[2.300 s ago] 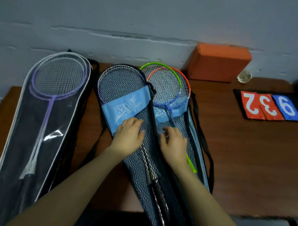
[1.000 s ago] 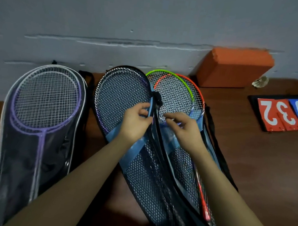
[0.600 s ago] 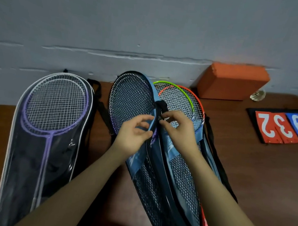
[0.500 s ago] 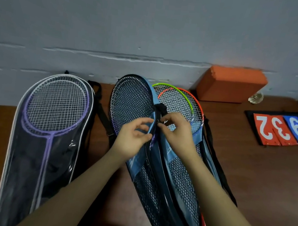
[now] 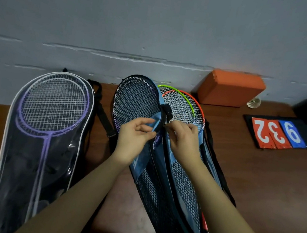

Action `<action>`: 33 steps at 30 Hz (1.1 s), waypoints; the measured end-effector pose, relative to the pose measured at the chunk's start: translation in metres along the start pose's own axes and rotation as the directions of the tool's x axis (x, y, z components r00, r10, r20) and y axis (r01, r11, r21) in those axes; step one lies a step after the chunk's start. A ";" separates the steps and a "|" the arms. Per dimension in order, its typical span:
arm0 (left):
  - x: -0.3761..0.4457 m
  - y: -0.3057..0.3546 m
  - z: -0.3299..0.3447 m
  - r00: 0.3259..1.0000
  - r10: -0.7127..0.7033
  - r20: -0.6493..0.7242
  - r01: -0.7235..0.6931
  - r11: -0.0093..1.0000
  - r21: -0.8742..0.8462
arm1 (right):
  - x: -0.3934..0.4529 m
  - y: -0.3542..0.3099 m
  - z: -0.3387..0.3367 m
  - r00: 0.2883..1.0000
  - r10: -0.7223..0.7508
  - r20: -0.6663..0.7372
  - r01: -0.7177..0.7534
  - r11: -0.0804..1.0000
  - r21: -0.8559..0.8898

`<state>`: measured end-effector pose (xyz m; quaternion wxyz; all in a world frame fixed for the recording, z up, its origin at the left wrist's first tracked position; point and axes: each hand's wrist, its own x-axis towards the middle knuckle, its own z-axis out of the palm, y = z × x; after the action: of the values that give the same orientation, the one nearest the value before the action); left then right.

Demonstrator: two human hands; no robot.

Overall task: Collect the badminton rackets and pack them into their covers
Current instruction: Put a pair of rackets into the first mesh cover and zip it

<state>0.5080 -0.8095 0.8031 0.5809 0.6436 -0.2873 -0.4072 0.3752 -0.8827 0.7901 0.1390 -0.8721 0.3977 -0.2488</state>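
Grey wall (image 5: 159, 21) behind brown table (image 5: 256, 176); orange block (image 5: 230, 88) against it.

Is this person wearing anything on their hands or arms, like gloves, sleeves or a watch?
No. The left hand and right hand are bare, with no gloves, rings or watch showing. Both forearms are uncovered as far as the picture's bottom edge; no sleeve shows.

purple-framed racket (image 5: 53, 105) in clear, white-edged cover (image 5: 18, 168) | blue-and-black mesh cover (image 5: 185, 185) | lime-green-rimmed racket (image 5: 173, 89) | orange-rimmed racket (image 5: 198, 104) | orange foam block (image 5: 230, 88) | red and blue number cards (image 5: 278, 134), white digits
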 end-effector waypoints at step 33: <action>-0.013 -0.071 0.036 0.871 0.256 0.420 -0.491 0.397 0.775 | -0.109 0.072 -0.024 0.986 -0.086 0.140 0.069 0.989 0.128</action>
<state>0.4629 -0.8055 0.7362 0.2170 0.7107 -0.6550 -0.1375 0.2559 -0.8470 0.7434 0.2109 -0.8926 0.3362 -0.2139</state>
